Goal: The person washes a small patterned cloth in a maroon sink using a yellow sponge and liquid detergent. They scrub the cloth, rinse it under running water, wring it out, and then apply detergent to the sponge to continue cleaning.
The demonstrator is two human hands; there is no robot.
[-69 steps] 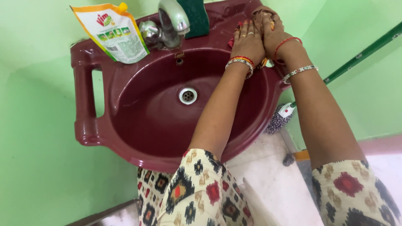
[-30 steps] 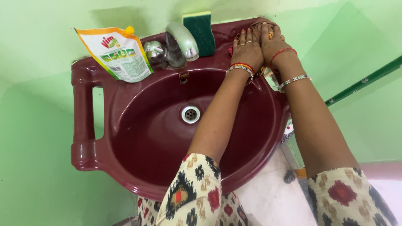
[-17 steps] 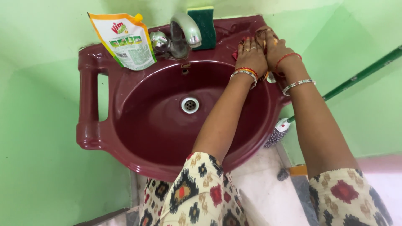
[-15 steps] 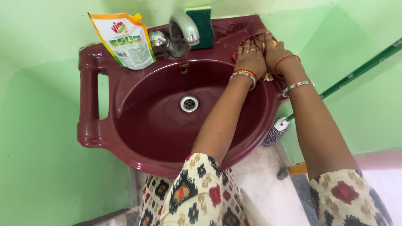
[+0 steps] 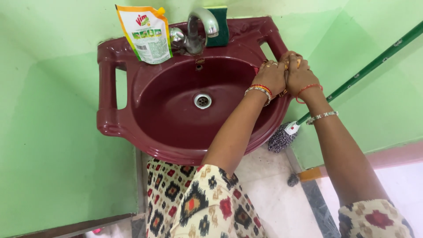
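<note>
My left hand (image 5: 269, 78) and my right hand (image 5: 300, 76) are pressed together at the right rim of a maroon wash basin (image 5: 111, 92). Between the curled fingers sits a small brown and orange item (image 5: 292, 57), mostly hidden, so I cannot tell what kind of thing it is. Both wrists wear bangles and red threads. The basin bowl is dry, with a metal drain (image 5: 202, 100) in its middle.
On the basin's back ledge stand a steel tap (image 5: 199, 27), a green and yellow sponge (image 5: 220, 25) and a white and orange refill pouch (image 5: 147, 34). A green-handled mop (image 5: 372, 65) leans on the right wall, its head (image 5: 281, 138) by the floor. Green walls enclose the corner.
Both hands have come off the back right ledge and moved nearer along the right rim, still clasped together. The view has shifted, so the basin sits more to the right.
</note>
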